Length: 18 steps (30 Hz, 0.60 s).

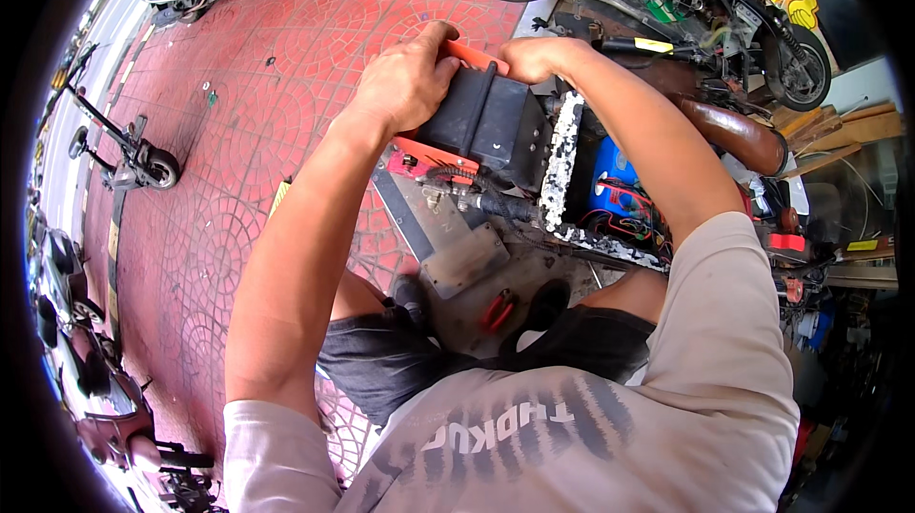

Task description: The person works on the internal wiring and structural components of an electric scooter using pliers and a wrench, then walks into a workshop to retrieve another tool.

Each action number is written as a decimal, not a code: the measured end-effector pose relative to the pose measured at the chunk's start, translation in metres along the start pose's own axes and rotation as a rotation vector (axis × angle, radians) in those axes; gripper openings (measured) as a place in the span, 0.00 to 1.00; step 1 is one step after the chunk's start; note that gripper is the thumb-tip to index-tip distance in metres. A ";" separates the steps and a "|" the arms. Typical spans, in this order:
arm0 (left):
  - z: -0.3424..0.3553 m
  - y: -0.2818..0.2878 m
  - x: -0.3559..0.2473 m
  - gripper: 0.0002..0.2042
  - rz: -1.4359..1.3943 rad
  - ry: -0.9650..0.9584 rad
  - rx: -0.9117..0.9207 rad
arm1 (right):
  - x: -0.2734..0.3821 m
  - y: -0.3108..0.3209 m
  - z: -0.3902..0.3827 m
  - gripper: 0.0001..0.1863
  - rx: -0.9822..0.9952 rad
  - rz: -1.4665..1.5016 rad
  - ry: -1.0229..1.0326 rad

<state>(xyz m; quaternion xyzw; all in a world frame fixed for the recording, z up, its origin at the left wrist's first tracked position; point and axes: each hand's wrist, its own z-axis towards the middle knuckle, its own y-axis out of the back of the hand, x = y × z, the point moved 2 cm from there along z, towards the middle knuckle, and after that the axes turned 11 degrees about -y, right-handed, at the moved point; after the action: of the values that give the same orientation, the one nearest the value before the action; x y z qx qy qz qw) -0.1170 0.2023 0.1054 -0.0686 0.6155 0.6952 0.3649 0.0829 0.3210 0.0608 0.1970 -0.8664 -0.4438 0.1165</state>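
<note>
A black box-shaped housing [496,132] with a dark strap or bar across its top lies ahead of me, orange panels [474,59] on its far and near sides. My left hand [405,79] is closed around its far left corner, fingers curled over the orange panel. At the right end of that panel, my right hand [534,57] is bent inward and closed; its fingertips are hidden. Just right of the housing is an open compartment with a ragged white foam rim [562,151]. Inside that sits a blue pack [615,179] with red and black wires.
Red-handled pliers [498,311] lie on the ground between my feet, near a grey metal plate [462,260]. A partly stripped scooter [705,8] stands at the far right, by wood pieces [843,136]. A kick scooter [138,160] and parked motorbikes [91,360] are on the left.
</note>
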 end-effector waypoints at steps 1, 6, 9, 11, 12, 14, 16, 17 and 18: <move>-0.001 0.000 0.001 0.20 0.001 0.003 0.000 | -0.001 -0.001 0.002 0.21 0.026 0.004 -0.006; 0.000 0.002 0.001 0.19 -0.012 -0.011 -0.016 | -0.004 -0.004 0.009 0.21 0.048 -0.019 0.030; 0.000 0.000 0.002 0.19 -0.007 -0.007 -0.030 | -0.002 -0.004 0.014 0.21 0.123 -0.009 -0.046; 0.002 -0.001 0.002 0.19 -0.034 0.005 -0.019 | -0.007 -0.010 0.020 0.18 0.199 0.004 -0.120; 0.002 0.001 0.001 0.19 -0.041 0.015 -0.012 | -0.010 -0.014 0.023 0.16 0.235 0.013 -0.149; 0.001 0.002 -0.002 0.19 -0.042 0.025 -0.005 | -0.025 -0.019 0.023 0.13 0.286 0.083 -0.218; -0.001 0.002 -0.003 0.20 -0.050 0.034 -0.006 | -0.044 -0.024 0.017 0.12 0.341 0.125 -0.175; 0.001 0.002 -0.003 0.20 -0.059 0.028 -0.006 | -0.055 -0.025 0.014 0.13 0.316 0.228 -0.218; 0.001 0.002 -0.002 0.20 -0.064 0.028 -0.003 | -0.061 -0.025 0.010 0.17 0.294 0.332 -0.255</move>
<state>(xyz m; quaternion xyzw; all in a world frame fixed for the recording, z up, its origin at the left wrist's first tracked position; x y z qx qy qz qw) -0.1163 0.2024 0.1087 -0.0985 0.6172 0.6830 0.3780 0.1397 0.3423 0.0324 0.0094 -0.9498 -0.3091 0.0477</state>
